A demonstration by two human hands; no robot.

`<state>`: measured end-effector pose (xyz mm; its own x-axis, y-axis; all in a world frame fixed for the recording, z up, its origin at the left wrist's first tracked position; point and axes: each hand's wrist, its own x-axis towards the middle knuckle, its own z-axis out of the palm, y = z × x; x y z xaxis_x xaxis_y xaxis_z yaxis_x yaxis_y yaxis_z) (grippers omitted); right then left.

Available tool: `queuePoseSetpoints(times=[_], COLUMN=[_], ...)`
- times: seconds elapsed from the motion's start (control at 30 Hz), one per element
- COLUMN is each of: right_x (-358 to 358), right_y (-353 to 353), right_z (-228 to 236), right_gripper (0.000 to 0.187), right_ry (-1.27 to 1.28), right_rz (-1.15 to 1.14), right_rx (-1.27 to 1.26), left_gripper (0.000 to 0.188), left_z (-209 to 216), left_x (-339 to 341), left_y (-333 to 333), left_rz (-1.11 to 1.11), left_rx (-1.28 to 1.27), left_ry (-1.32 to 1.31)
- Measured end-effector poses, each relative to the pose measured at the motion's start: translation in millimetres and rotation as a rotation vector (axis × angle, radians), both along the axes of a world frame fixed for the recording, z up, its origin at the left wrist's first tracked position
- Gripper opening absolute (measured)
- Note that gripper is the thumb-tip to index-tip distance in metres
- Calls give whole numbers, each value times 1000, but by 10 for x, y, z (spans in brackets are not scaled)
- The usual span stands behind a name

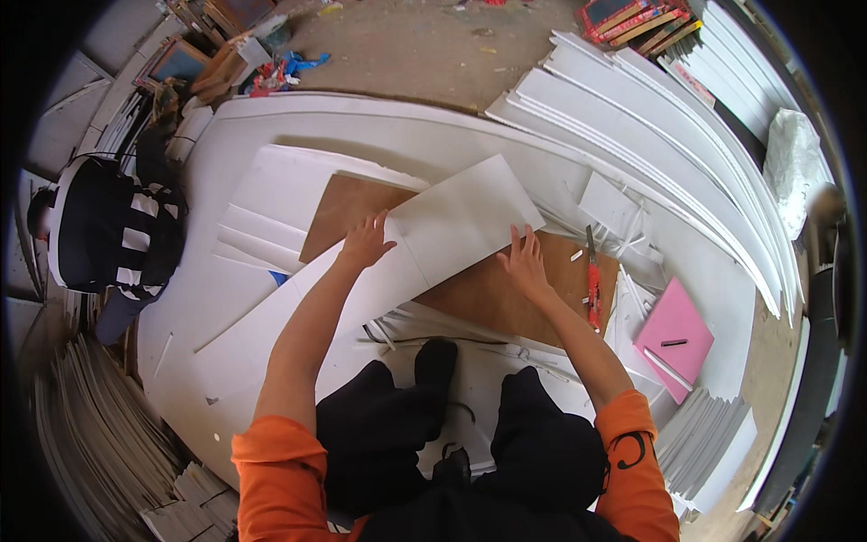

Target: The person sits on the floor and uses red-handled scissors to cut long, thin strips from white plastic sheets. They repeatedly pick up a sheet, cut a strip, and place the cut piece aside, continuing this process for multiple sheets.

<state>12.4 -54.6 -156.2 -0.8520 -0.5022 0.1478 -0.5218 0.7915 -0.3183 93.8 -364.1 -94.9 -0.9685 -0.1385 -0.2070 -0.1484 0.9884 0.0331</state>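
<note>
A long white board (pixel 442 226) lies slantwise before me, its far end pointing up and right. My left hand (pixel 366 242) rests on its upper edge, fingers spread. At the board's right end, my right hand (pixel 524 260) is open, its fingertips at the edge or just over it; I cannot tell if they press on it. Beneath the white board is a brown board (pixel 492 294), partly covered. To the right of my right hand lies a cutter (pixel 593 287) with a red handle and a dark blade.
A pink square panel (pixel 679 330) with a black pen (pixel 674 342) on it lies at right. White sheets are stacked at the far right (pixel 623 117) and near right (pixel 700 447). Thin offcuts (pixel 632 235) are scattered near the cutter. Another person (pixel 122 226) crouches at left.
</note>
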Motion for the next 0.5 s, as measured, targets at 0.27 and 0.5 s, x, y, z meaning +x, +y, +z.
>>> queuePoseSetpoints(times=[0.27,0.5], right_x=[153,311], right_y=[-160,492], right_z=[136,430], right_gripper=[69,56], right_ry=[26,25], right_rz=[-93,-244], right_rx=[-82,-160], left_gripper=[47,33], left_z=[0,856], left_x=[14,126], left_y=[-226,422], left_rz=[166,-148], left_rx=[228,352], left_ry=[27,99])
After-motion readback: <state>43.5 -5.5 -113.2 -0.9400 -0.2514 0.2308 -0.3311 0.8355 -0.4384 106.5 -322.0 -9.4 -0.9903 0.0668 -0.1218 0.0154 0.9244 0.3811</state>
